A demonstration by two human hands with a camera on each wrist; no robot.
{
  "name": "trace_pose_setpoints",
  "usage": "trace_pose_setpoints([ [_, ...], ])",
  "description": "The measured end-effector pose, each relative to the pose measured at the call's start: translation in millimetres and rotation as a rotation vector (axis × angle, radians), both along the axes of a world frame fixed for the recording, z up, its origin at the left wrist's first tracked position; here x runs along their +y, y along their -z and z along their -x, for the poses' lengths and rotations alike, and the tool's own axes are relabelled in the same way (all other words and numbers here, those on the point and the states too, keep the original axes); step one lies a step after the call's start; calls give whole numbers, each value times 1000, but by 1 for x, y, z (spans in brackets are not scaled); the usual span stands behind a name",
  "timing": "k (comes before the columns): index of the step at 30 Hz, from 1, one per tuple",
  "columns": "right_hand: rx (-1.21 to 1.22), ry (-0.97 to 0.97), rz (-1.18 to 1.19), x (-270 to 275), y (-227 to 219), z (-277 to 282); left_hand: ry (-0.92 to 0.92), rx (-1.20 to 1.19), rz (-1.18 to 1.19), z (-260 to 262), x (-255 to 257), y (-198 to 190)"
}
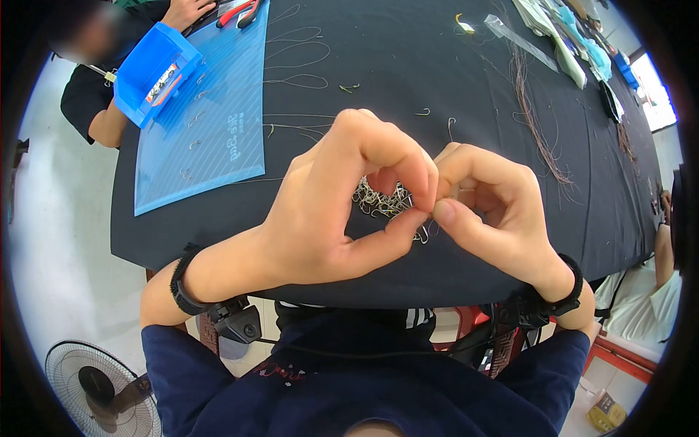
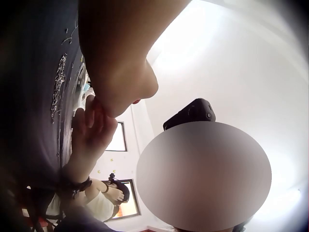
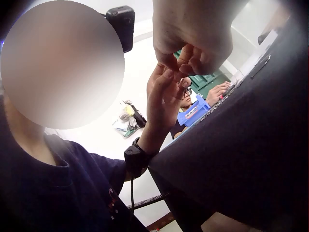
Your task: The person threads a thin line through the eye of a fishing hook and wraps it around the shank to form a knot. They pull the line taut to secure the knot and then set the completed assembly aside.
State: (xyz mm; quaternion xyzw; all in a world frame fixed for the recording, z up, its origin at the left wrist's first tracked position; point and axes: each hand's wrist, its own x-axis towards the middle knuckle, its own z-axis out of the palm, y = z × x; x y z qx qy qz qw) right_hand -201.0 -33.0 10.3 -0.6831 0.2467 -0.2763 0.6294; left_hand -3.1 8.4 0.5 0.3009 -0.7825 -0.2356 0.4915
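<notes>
In the middle of the frame, the left hand (image 1: 328, 211) and right hand (image 1: 488, 211) pinch a small hook (image 1: 422, 231) above the hook pile (image 1: 378, 200)

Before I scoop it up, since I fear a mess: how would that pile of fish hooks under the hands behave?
The pile of hooks looks interlocked, so it would probably lift as a snagging clump. Each hook seems thin wire, likely light and stiff. Strays could catch on the black cloth.

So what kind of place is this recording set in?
Probably a small handwork shop for fishing tackle: a long black-covered table, a pile of metal hooks under both hands, line loops laid out, and a blue parts bin.
</notes>
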Motion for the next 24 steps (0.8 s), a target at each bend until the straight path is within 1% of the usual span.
trace_pose_setpoints([
  [3, -7, -1, 9, 0, -1, -1, 12, 28, -23, 0, 0, 0],
  [6, -17, 11, 5, 1, -1, -1, 7, 70, -109, 1, 3, 0],
  [12, -24, 18, -8, 0, 0, 0, 14, 41, -11, 0, 1, -4],
  [15, -21, 20, -17, 1, -1, -1, 2, -15, 34, 0, -1, -1],
  [21, -15, 14, 14, -1, 0, 0, -1, -37, 58, -2, -2, 0],
  [24, -28, 20, 26, 0, -1, 0, -13, 5, 9, -2, 0, -2],
])
